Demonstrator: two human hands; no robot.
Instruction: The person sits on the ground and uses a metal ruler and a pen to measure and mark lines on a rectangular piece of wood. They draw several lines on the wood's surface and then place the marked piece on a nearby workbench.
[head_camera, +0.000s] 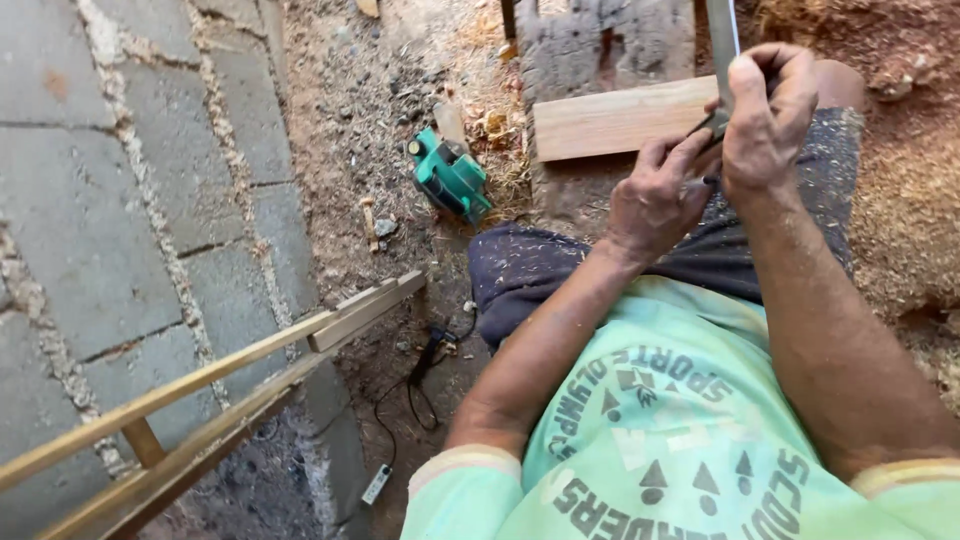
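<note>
pale green shirt (660, 440) nearest; right hand (765, 120) closed round a metal square (722, 40), steadying it on the plank (615, 118), left hand (655, 195) pinching a pencil to mark.

The two hands are far on the right, the left hand (655, 200) just left of the right hand (765, 120), both on a metal ruler (722, 40). A wood board (620, 118) lies left of the hands. The power tool (450, 175) lies farther left on the ground, and a wooden frame (230, 390) lies near on the left.
</note>
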